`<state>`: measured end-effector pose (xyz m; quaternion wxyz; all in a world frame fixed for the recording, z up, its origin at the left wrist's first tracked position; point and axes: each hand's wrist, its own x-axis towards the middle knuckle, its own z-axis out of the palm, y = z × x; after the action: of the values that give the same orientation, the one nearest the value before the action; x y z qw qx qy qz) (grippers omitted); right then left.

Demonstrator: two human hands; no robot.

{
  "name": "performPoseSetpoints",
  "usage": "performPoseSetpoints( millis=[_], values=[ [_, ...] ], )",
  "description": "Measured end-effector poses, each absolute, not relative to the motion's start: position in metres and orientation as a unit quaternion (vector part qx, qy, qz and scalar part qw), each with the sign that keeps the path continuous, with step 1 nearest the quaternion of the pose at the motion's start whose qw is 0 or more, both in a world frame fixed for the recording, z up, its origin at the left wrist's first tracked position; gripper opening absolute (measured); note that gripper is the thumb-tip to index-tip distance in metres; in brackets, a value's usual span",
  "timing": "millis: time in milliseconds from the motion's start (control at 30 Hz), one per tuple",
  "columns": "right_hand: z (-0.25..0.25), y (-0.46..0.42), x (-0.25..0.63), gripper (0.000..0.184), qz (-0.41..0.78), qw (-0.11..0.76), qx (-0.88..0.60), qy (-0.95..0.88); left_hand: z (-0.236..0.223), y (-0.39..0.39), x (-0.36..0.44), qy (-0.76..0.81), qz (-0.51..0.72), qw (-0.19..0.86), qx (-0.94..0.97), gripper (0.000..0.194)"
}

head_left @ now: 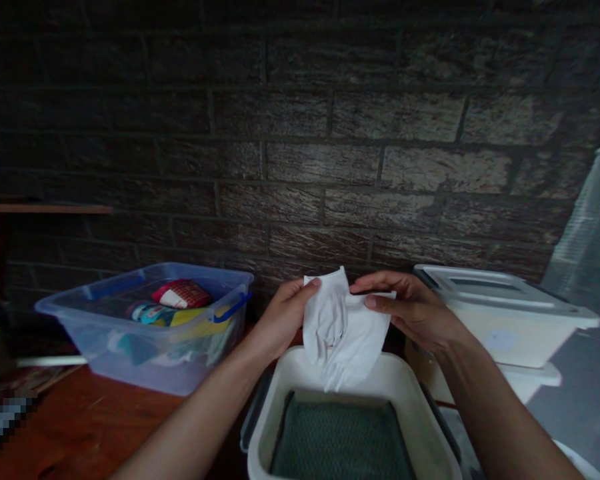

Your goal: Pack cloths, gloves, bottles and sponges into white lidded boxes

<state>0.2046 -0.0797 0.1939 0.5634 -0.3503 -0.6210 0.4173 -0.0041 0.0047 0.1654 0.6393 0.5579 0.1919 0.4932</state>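
Note:
A small white cloth [363, 340] with straight, hem-like upper edges hangs in soft folds, and I cannot tell whether it is a garment. My left hand [289, 308] pinches its upper left corner, thumb in front. At its upper right edge, my right hand [413, 308] grips it between the thumb and the fingers behind, with the index finger reaching toward the middle. Below hangs the cloth's lower tip, over the far wall of a white bin [279, 393] with dark side handles. Inside that bin lies a dark green textured piece [337, 440].
To the left, a clear bluish plastic tub [135, 367] holds a red-and-white packet [183, 293] and other packages. Lidded white boxes [510, 320] are stacked at right. Behind everything rises a dark brick wall [300, 120]. The wooden table [95, 427] is reddish brown.

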Motion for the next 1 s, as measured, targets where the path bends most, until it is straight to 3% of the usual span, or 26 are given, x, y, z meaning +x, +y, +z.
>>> performPoseSetpoints(
  millis=[233, 700, 1000],
  values=[
    [0.191, -0.081, 0.198, 0.018, 0.330, 0.551, -0.359, -0.677, 0.168, 0.002, -0.005, 0.188, 0.484, 0.661, 0.543, 0.033],
    [0.196, -0.092, 0.207, 0.026, 0.303, 0.510, -0.396, -0.701, 0.164, 0.000, 0.000, 0.167, 0.452, 0.692, 0.537, 0.038],
    [0.188, -0.085, 0.187, 0.020, 0.304, 0.507, -0.374, -0.715, 0.156, -0.011, 0.006, 0.175, 0.414, 0.714, 0.537, 0.037]
  ],
)
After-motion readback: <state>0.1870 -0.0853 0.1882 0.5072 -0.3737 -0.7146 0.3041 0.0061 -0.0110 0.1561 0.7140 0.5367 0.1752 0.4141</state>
